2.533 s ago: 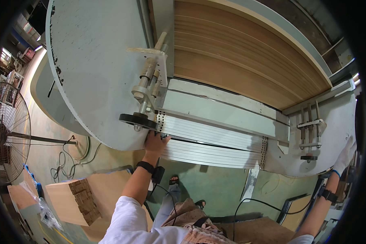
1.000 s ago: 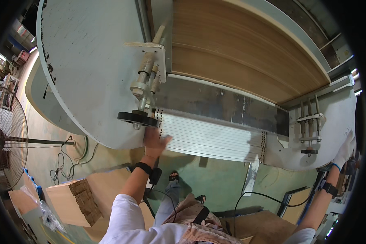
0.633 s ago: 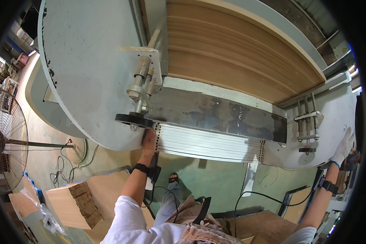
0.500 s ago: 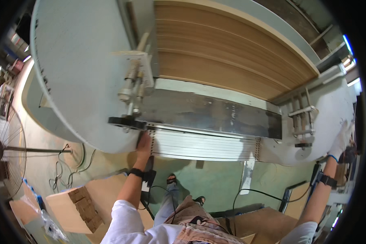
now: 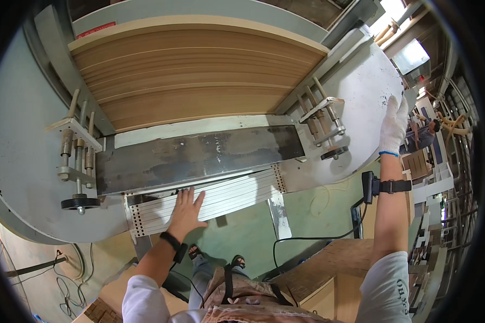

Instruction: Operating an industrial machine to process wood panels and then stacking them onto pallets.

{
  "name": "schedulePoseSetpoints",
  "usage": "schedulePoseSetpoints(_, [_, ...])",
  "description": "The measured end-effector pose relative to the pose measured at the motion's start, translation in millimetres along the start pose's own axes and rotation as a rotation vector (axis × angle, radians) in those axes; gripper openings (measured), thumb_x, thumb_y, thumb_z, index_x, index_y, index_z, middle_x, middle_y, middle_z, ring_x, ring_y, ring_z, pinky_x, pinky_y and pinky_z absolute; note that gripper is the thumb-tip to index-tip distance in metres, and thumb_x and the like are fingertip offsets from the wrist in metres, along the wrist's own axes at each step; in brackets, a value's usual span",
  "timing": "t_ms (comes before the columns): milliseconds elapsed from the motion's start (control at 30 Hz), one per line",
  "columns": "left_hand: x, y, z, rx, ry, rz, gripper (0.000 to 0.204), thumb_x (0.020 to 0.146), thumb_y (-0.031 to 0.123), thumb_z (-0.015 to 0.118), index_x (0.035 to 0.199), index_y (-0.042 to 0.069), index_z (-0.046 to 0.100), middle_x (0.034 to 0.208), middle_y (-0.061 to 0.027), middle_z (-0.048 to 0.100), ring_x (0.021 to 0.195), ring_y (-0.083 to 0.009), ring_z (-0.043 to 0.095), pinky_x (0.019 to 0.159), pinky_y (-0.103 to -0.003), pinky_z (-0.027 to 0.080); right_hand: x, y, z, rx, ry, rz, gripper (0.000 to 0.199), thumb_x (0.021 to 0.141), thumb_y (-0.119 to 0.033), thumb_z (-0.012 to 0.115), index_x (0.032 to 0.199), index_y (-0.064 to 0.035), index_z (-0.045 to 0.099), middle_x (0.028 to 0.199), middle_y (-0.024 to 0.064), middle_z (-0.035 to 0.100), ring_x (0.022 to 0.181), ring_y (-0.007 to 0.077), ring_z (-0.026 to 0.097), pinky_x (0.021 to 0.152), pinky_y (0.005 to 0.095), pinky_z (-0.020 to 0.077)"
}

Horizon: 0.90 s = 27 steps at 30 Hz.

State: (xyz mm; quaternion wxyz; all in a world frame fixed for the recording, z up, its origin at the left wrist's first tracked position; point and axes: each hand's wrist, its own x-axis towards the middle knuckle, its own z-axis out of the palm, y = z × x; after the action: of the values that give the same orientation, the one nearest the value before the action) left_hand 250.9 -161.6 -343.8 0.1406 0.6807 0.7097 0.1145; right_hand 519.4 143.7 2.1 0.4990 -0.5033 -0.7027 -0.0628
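Note:
My bare left hand (image 5: 187, 211) is spread open over the white slatted panel (image 5: 242, 194) at the machine's front, with its fingertips by the panel's upper edge. A white knitted glove with a blue cuff covers my right hand (image 5: 394, 124). It is stretched up against the outer edge of the machine's white right side plate (image 5: 355, 113), with the fingers extended. Behind the panel lies a worn dark metal plate (image 5: 199, 156). Beyond that, wide wooden boards (image 5: 199, 75) with pale lines fill the opening.
Threaded screw assemblies with black handwheels stand at the left (image 5: 80, 204) and right (image 5: 334, 153). A black cable (image 5: 318, 238) trails from my right wrist strap. Cut boards (image 5: 318, 274) lie near my feet. Another person (image 5: 423, 134) is at the far right.
My left hand has moved from beside the left handwheel onto the slatted panel, fingers now spread. My view has shifted right. My right hand stays by the right side plate.

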Motion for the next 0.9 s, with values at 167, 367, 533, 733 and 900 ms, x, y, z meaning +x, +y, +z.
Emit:
schedulePoseSetpoints(167, [41, 26, 22, 0.033, -0.086, 0.037, 0.101, 0.048, 0.036, 0.074, 0.131, 0.016, 0.022, 0.126, -0.0238, 0.028, 0.116, -0.036, 0.029, 0.097, -0.049, 0.019, 2, 8, 2, 0.118, -0.023, 0.01, 0.042, 0.084, -0.027, 0.044, 0.115, 0.0006, 0.042, 0.104, 0.0183, 0.052, 0.094, 0.0268, 0.051, 0.082, 0.0325, 0.0377])
schedulePoseSetpoints(367, [13, 52, 35, 0.071, -0.034, 0.047, 0.099, 0.047, 0.038, 0.072, 0.13, 0.014, 0.025, 0.118, -0.0238, 0.034, 0.109, -0.0353, 0.033, 0.09, -0.049, 0.024, -6, 8, -5, 0.058, -0.037, -0.091, 0.05, 0.082, -0.026, 0.046, 0.122, 0.0015, 0.033, 0.114, 0.0209, 0.046, 0.103, 0.0306, 0.046, 0.089, 0.034, 0.0335])
schedulePoseSetpoints(533, [-91, 96, 20, 0.18, -0.137, -0.002, 0.099, 0.05, 0.041, 0.07, 0.132, 0.013, 0.021, 0.12, -0.0243, 0.034, 0.109, -0.0347, 0.034, 0.087, -0.048, 0.026, -152, -35, -34, 0.359, -0.161, -0.372, 0.056, 0.075, -0.009, 0.053, 0.123, 0.0055, 0.029, 0.123, 0.0202, 0.037, 0.115, 0.0311, 0.036, 0.096, 0.0373, 0.0279])
schedulePoseSetpoints(733, [-189, 135, -6, 0.47, -0.013, 0.167, 0.075, 0.069, 0.034, 0.056, 0.133, 0.017, 0.02, 0.119, -0.0175, 0.041, 0.113, -0.0292, 0.038, 0.093, -0.049, 0.025, -349, -36, -14, 0.386, -1.709, -0.274, 0.05, 0.083, -0.038, 0.042, 0.118, -0.0037, 0.04, 0.118, 0.0208, 0.044, 0.111, 0.0324, 0.041, 0.093, 0.0363, 0.0328])
schedulePoseSetpoints(900, [-244, 168, -54, 0.668, 0.098, 0.32, 0.059, 0.074, 0.023, 0.046, 0.13, 0.018, 0.027, 0.117, -0.0111, 0.042, 0.109, -0.0229, 0.04, 0.092, -0.04, 0.03, -418, -55, -46, 0.525, -2.534, -0.054, 0.052, 0.087, -0.044, 0.032, 0.115, -0.0034, 0.046, 0.114, 0.0087, 0.047, 0.099, 0.0169, 0.046, 0.085, 0.0293, 0.0368])
